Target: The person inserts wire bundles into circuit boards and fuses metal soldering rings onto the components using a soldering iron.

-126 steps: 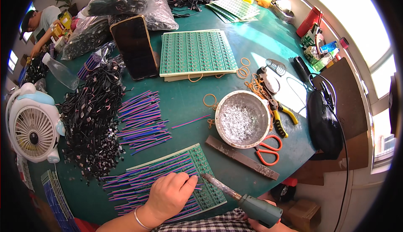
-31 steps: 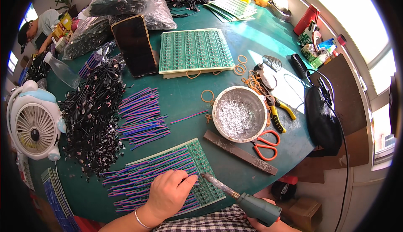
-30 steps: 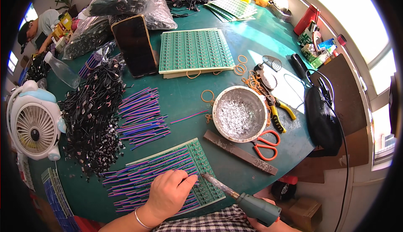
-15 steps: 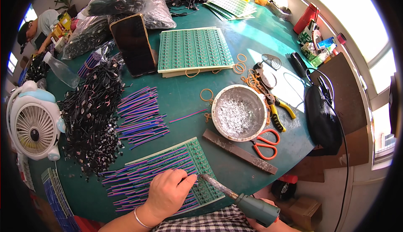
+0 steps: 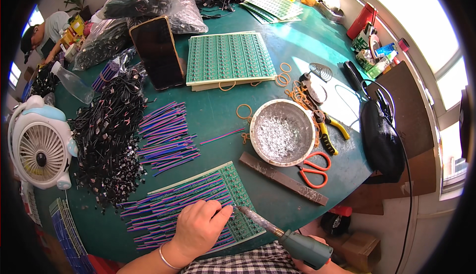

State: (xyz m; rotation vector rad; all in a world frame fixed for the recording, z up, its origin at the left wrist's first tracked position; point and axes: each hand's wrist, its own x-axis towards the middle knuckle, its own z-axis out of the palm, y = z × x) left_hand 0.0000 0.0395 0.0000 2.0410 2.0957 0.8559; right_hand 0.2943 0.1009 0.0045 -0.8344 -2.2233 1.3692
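Left hand [image 5: 199, 223] pinches one of the wires [image 5: 176, 194], tabletop's [image 5: 213, 110] near edge — likely light, bendy, hold near tip; right hand [image 5: 303, 266] grips soldering iron [image 5: 303, 247].

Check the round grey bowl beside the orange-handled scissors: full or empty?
Partly filled: in the round grey bowl, silvery flakes cover the floor, while bare inner wall shows below the rim. Their depth cannot be told.

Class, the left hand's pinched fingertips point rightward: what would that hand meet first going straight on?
Probably the soldering iron, at its tip; depth is unclear, so the left hand might brush the circuit board first.
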